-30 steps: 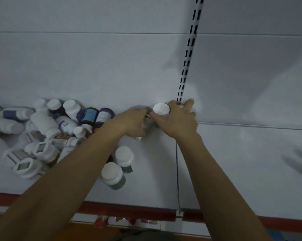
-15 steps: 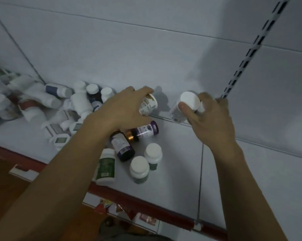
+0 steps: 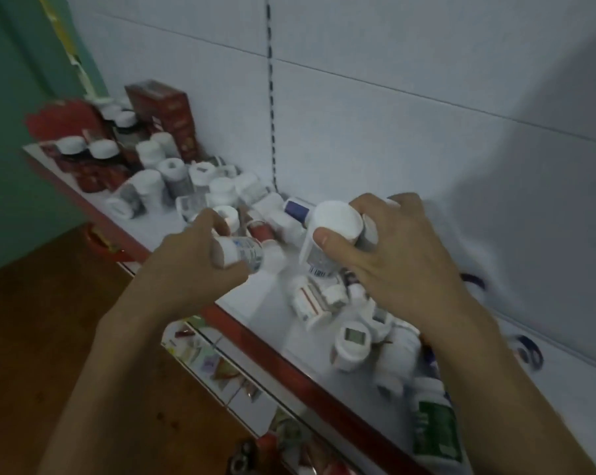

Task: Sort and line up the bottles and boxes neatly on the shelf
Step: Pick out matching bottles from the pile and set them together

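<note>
My left hand [image 3: 194,262] grips a small white bottle with a blue-printed label [image 3: 243,256], held on its side above the white shelf [image 3: 262,299]. My right hand [image 3: 389,255] grips a white-capped bottle [image 3: 327,241] and a second white bottle [image 3: 368,231] behind it, lifted over the shelf. Several white bottles [image 3: 187,190] lie jumbled behind my left hand. More bottles lie under my right hand, among them a red-striped one [image 3: 310,299] and a green-labelled one [image 3: 433,426].
A dark red box [image 3: 164,114] and red-labelled jars [image 3: 84,156] stand at the shelf's far left end by a green wall [image 3: 15,97]. The shelf has a red front edge [image 3: 276,358]. A lower shelf with packets [image 3: 221,368] shows below, over a brown floor.
The view has swung left along the shelf. Both hands have lifted away from the back wall with their bottles and now hover over the jumbled pile.
</note>
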A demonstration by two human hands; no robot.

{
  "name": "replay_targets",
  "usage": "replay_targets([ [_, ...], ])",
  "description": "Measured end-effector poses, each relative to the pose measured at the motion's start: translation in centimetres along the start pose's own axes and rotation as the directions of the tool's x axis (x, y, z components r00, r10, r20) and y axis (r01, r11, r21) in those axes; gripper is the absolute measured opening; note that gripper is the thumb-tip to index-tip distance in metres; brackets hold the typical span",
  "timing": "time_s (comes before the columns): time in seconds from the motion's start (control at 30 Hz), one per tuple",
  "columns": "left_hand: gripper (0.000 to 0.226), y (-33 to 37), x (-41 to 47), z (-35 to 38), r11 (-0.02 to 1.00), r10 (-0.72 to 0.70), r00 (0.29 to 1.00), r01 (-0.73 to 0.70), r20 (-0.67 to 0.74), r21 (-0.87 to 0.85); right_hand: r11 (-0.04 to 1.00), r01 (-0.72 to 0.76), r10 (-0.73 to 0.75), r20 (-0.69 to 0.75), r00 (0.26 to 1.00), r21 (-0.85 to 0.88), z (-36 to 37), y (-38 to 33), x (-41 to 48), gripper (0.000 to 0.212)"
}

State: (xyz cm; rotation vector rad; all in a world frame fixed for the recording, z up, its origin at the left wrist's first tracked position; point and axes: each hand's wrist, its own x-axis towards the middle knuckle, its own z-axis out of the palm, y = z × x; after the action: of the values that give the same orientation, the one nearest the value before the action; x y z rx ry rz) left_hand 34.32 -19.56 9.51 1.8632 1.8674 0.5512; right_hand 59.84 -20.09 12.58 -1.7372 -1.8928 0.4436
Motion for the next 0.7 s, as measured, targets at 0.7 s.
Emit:
replay_targets([
  [0.7,0.063,-17.7,16.0,-2.6,0.998,0.055,0.995,-0.057,-0.089,-0.020,0.999,-0.045,0.046,0.081,0.996,-0.007,21.5,-8.9,8.8,0.059],
])
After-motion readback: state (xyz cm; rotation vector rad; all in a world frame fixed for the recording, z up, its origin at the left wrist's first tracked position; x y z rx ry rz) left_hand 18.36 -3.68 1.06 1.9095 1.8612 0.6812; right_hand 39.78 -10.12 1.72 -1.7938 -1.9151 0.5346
